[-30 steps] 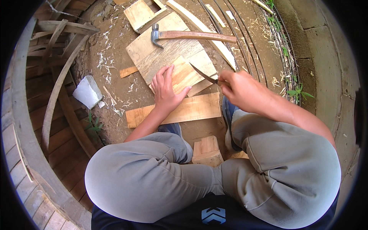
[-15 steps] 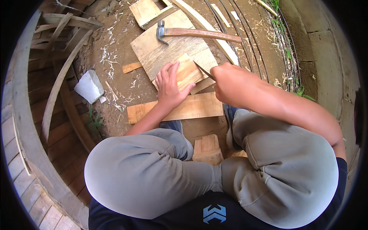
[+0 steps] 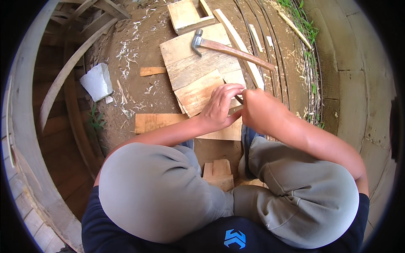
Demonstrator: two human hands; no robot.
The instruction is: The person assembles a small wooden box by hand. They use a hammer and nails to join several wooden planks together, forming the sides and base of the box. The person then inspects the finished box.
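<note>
Knife point(image 3: 238, 99) is clamped in the right hand point(image 3: 259, 107), beside the left hand point(image 3: 220, 106), whose grip I cannot tell.

A small, flat, light-brown board point(image 3: 197, 92) with orange-tinted grain is seen just above the centre of the frame, laid aslant, its upper edge rising rightward; its lower right part is covered. A dark, thin knife point(image 3: 238, 100) is mostly hidden, right of and above the centre, with only a short length exposed.
</note>
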